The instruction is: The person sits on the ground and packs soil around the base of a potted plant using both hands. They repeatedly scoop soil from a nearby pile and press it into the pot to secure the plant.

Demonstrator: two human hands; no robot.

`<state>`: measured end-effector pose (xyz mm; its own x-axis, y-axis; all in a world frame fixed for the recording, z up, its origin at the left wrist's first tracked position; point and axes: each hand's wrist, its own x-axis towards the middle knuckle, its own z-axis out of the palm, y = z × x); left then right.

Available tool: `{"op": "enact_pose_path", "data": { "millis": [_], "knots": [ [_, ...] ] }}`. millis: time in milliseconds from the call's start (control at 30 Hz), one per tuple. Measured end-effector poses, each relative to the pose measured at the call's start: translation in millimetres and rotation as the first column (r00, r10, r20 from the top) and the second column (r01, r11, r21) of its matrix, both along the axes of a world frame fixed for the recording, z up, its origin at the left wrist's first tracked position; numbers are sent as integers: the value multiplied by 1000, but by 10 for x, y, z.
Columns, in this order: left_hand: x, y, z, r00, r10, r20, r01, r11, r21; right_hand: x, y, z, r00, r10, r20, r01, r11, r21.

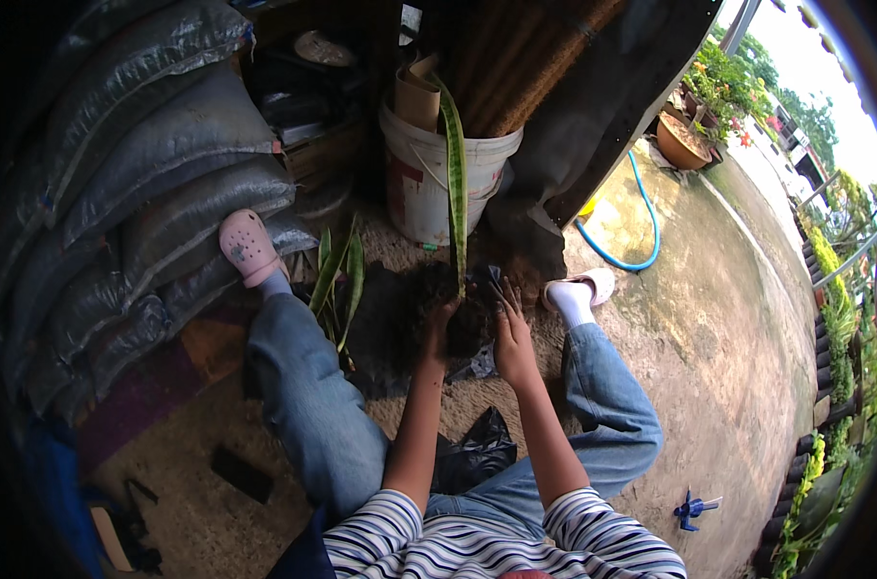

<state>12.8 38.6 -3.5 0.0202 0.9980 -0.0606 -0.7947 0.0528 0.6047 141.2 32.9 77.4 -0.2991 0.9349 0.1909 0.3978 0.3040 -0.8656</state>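
A tall variegated snake plant leaf (456,174) stands upright between my hands, its base in dark soil (469,329). At the leaf's foot is my left hand (440,322), its thumb beside the leaf and its other fingers lost in the dark soil. My right hand (514,336) lies along the right side of the soil, fingers soiled and pointing forward, against the edge of a black plastic bag (495,279). More loose soil (384,318) is spread to the left. Several shorter snake plant leaves (337,279) rise beside my left shin.
Ahead stands a white plastic bucket (417,192) holding brown poles. Stuffed dark sacks (185,137) are stacked on the left. A crumpled black plastic bag (482,449) lies between my legs. Rightward are a blue hose (623,264), a blue plastic object (692,509) and a potted plant (681,141).
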Motion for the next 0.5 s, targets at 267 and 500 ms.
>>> {"op": "enact_pose_path", "data": {
  "millis": [267,500],
  "knots": [
    [-16,-55,109,820,-208,534,184,978,97,-77,-91,5,985,22,169,-38,995,94],
    [-60,-79,28,833,-188,521,125,980,155,-101,-19,-50,992,127,26,-128,988,87]
  ]
}}
